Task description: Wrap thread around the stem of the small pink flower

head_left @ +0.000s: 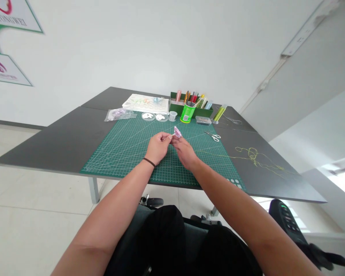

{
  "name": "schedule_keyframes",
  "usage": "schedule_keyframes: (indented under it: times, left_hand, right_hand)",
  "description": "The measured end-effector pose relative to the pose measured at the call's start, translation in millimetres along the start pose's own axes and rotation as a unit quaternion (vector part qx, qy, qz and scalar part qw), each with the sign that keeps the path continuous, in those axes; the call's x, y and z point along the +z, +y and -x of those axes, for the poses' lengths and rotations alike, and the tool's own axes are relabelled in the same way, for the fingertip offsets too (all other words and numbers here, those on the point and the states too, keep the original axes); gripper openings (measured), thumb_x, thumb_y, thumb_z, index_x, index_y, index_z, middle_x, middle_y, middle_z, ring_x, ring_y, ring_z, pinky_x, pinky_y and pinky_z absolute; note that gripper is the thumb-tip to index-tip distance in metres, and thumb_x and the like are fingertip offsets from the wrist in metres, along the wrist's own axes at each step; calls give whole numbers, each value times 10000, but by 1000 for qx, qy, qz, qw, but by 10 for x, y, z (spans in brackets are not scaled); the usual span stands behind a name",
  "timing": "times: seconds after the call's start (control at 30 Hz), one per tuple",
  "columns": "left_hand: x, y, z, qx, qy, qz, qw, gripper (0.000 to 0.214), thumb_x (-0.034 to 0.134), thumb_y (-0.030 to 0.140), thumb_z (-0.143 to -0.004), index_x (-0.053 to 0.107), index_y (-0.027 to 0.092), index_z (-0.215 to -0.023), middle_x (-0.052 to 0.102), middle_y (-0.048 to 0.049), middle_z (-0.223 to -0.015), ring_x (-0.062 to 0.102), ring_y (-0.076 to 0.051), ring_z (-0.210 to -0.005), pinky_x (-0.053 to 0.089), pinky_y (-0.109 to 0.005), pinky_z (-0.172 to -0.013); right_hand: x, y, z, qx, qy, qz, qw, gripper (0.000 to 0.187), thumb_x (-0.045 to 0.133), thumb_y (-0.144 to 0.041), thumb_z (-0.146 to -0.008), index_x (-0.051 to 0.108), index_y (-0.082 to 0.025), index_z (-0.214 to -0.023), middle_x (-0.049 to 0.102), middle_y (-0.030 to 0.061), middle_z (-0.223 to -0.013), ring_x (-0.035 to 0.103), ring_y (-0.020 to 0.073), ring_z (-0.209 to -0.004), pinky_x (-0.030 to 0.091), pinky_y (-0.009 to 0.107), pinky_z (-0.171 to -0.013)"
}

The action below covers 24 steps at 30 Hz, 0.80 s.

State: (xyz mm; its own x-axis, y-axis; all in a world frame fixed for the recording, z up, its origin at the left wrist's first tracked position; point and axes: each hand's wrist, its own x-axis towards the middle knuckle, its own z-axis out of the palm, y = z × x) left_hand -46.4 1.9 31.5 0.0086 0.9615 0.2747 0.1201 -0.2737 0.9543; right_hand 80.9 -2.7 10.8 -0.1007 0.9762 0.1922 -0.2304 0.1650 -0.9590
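Fingers (pixel 172 138) of left hand (pixel 158 147) and right hand (pixel 184 152) pinch a crinkled lilac petal (pixel 177 132) over a green cutting mat (pixel 123 157).

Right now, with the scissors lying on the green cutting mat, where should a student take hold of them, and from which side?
Probably by the finger loops of the scissors, coming from the right. The loops lie toward the right edge of the green cutting mat, while the blades point left. The scissors lie flat, so the person's right hand could likely reach the loops without crossing the blades.
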Motion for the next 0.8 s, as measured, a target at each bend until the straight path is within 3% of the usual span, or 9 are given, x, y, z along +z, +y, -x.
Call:
schedule_keyframes:
  times: [0.1,0.17,0.23,0.3,0.43,0.8]
  left_hand:
    - [23,31,-6,-12,-12,3,1000,146,590,257,-839,685,146,-824,680,-12,-676,597,-127,-603,477,-254,-598]
    - [39,53,-6,-1,-7,-21,1000,141,591,250,-841,689,150,-827,690,-13,-700,597,-124,-611,480,-254,-607]
    - [55,66,-3,19,3,-44,999,132,599,248,-840,691,153,-829,708,-18,-757,611,-124,-661,490,-254,-648]
    - [70,68,1,33,4,-60,998,134,598,251,-846,689,154,-832,712,-21,-780,618,-125,-690,495,-256,-673]
    - [92,56,7,49,-2,-89,995,137,584,240,-861,689,153,-852,709,-23,-786,618,-126,-698,496,-259,-689]
    - [163,5,-7,77,5,-109,991,124,581,211,-863,690,153,-865,712,-29,-822,618,-128,-727,491,-264,-712]
  right_hand:
    - [141,-110,30,39,5,-91,995,99,609,-273,-709,542,-208,-741,558,-42,-649,551,106,-636,474,252,-660]
    - [174,-171,45,68,37,-134,988,180,650,-321,-721,509,-212,-749,428,-88,-554,390,64,-467,358,207,-478]
    - [171,-203,57,85,61,-156,982,247,686,-348,-710,486,-218,-774,325,-119,-517,250,46,-404,224,196,-400]
    - [153,-209,64,83,75,-160,981,307,721,-354,-683,457,-222,-765,267,-132,-503,195,40,-391,155,199,-380]
    - [119,-189,66,76,88,-153,981,379,771,-367,-653,436,-228,-763,247,-143,-488,189,33,-375,148,195,-359]
    - [55,-134,39,85,120,-155,977,332,788,-338,-633,530,-195,-786,322,-142,-479,200,12,-352,142,187,-328]
